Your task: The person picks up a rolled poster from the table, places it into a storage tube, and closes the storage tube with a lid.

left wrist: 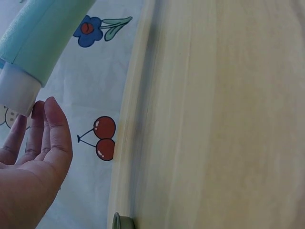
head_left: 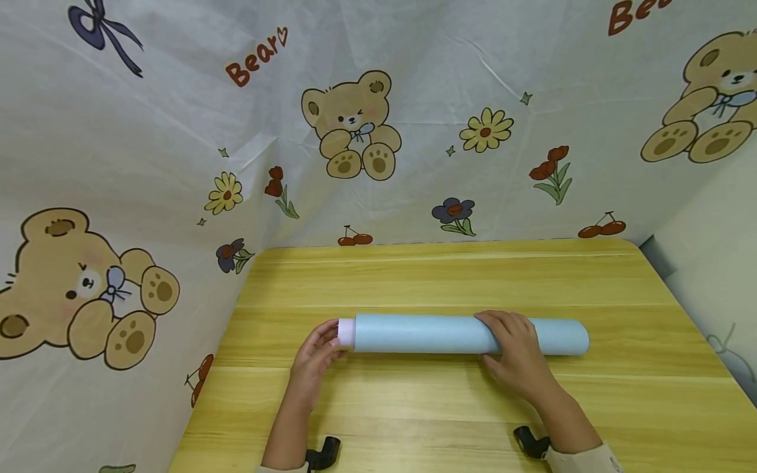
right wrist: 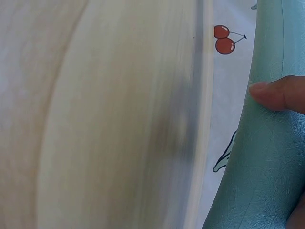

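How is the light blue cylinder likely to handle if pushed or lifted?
The light blue cylinder would probably roll if pushed, given its rounded sides. It seems fairly stiff, since it looks straight. The pale inner piece might slip out when lifted, as it protrudes from one end.

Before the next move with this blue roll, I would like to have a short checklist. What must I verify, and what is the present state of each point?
1. Right grip on the blue roll: ok, fingers over the top, thumb on the near side.
2. Left grip firm on the pale core: cannot tell; fingertips are at its end, but pressure does not show.
3. Pale core fully inside the roll: not ok, a short part sticks out at the left.
4. Roll's right end uncovered by fingers: ok.
5. Roll resting on the table: cannot tell, it may be slightly lifted.
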`<state>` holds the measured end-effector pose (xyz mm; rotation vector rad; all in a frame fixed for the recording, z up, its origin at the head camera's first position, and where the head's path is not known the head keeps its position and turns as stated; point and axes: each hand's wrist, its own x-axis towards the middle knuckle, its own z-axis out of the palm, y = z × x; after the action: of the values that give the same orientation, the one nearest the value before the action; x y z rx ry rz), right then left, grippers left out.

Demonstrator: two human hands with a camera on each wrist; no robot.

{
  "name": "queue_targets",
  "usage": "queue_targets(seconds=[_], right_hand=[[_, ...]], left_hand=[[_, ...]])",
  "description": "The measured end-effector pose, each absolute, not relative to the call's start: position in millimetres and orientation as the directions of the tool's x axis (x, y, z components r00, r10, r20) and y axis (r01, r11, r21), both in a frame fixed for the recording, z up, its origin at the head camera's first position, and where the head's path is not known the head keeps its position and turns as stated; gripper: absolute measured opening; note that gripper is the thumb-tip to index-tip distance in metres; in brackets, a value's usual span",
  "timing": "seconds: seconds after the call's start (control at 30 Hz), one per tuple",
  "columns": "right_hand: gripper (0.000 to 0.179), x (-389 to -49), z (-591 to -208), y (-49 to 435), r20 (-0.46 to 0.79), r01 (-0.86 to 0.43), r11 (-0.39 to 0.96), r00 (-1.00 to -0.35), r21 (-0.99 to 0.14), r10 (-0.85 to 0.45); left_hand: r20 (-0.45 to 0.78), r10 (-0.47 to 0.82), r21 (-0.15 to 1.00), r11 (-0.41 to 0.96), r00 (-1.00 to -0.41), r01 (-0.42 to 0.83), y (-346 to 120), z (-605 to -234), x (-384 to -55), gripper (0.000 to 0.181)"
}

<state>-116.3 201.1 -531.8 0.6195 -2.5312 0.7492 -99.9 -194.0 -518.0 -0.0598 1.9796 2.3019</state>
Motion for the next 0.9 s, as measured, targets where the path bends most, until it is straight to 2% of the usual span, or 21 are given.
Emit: queue_targets(seconds=[0.9], right_hand=[[0.085,-114.5,-530.5,199.3,0.489,-0.513,0.762,-0.820,-0.395,-0.298]], left_hand=[[-0.125,0.128,0.986,-0.097,-0.984,-0.138,-181.9,-519.4,-99.9,0.041]])
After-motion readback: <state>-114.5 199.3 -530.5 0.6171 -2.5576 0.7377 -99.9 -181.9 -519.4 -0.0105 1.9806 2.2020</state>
